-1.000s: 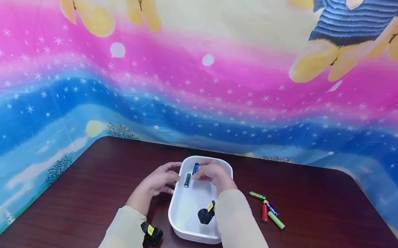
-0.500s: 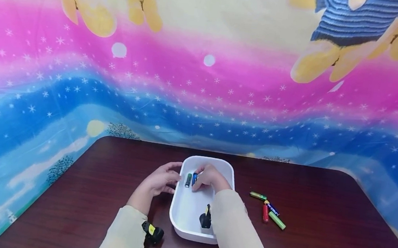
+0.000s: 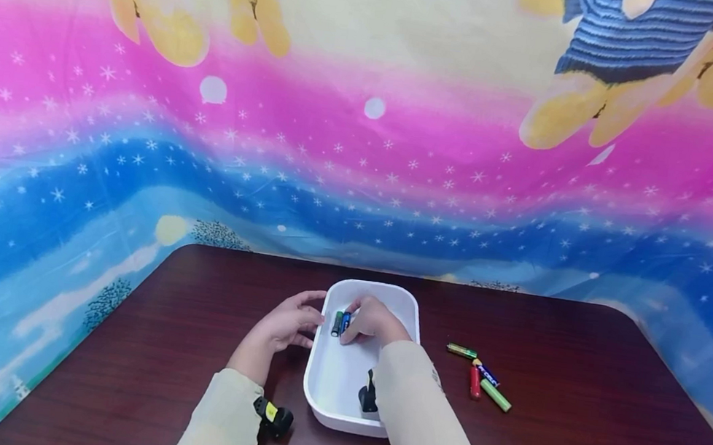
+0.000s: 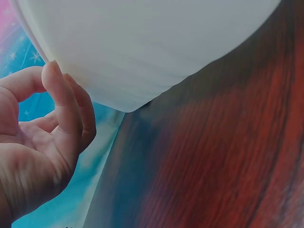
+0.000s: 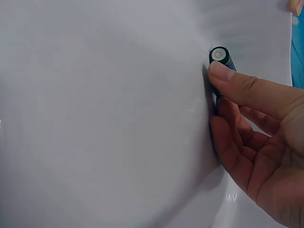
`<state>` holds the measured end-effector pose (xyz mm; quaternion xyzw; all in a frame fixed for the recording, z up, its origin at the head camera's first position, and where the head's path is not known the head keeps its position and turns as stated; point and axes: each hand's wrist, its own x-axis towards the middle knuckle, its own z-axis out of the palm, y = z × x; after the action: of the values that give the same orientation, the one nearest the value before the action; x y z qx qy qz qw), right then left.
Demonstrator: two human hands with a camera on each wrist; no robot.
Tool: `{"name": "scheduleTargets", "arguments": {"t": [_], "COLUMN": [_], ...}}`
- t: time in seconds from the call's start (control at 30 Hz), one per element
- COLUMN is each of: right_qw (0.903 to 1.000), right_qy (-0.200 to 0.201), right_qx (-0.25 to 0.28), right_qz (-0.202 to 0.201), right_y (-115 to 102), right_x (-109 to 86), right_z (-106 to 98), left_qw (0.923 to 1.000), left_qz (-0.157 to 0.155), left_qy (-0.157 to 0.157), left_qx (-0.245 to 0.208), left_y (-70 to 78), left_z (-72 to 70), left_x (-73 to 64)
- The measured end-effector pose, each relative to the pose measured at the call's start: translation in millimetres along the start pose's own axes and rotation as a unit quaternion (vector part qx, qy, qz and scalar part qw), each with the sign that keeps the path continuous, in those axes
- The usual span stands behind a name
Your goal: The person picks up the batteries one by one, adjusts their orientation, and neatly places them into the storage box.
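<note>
A white tray (image 3: 337, 389) stands on the table. Inside it, near the left wall, a green battery (image 3: 337, 324) and a blue battery (image 3: 346, 323) lie side by side. My right hand (image 3: 373, 321) reaches into the tray and holds the blue battery between thumb and fingers. In the right wrist view, the thumb (image 5: 256, 92) covers part of a battery with a dark-rimmed end (image 5: 219, 53). My left hand (image 3: 285, 323) stays at the tray's left side, its fingers loosely bent. The left wrist view has its fingertips (image 4: 53, 69) touching the tray's outside near the rim.
Right of the tray, several loose batteries lie together on the dark wooden table (image 3: 575, 394): a green-gold one (image 3: 462, 351), a dark blue one (image 3: 488, 375), a red one (image 3: 475, 383) and a light green one (image 3: 495, 395). A printed cloth (image 3: 361, 179) hangs behind the table.
My right hand has drawn the blue battery nearer and then left, from behind the green one to beside it. The left hand has kept its place at the tray.
</note>
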<state>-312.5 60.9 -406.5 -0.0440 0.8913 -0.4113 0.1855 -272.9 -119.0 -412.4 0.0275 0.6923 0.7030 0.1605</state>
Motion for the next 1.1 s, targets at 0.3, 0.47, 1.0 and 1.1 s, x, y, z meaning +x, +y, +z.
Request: {"name": "scheduleTargets", "arguments": {"t": [0.3,0.47,1.0,1.1], "right_qw": [0.9999,0.9998,0.9984,0.9973], "right_qy": [-0.002,-0.001,-0.014,-0.019], "right_qx": [-0.015,-0.019,-0.055,-0.070], "right_qz": [0.000,0.000,-0.003,-0.005], "right_y": [-0.9,-1.7,-4.3,-6.5], "right_x": [-2.7,-3.9,-2.6,-2.6], "right_z": [-0.9,-1.7,-7.0,-8.2], "left_qw": [1.0000,1.0000,1.0000,1.0000], "left_qz": [-0.002,-0.001,0.001,0.000], "left_qy": [0.001,-0.001,0.004,0.003], "left_qx": [0.002,0.000,-0.004,-0.003], "left_y": [-2.4,-1.7,0.4,0.6], "left_z": [-0.5,-0.2,1.0,1.7], "left_x": [2.1,2.5,2.1,0.9]}}
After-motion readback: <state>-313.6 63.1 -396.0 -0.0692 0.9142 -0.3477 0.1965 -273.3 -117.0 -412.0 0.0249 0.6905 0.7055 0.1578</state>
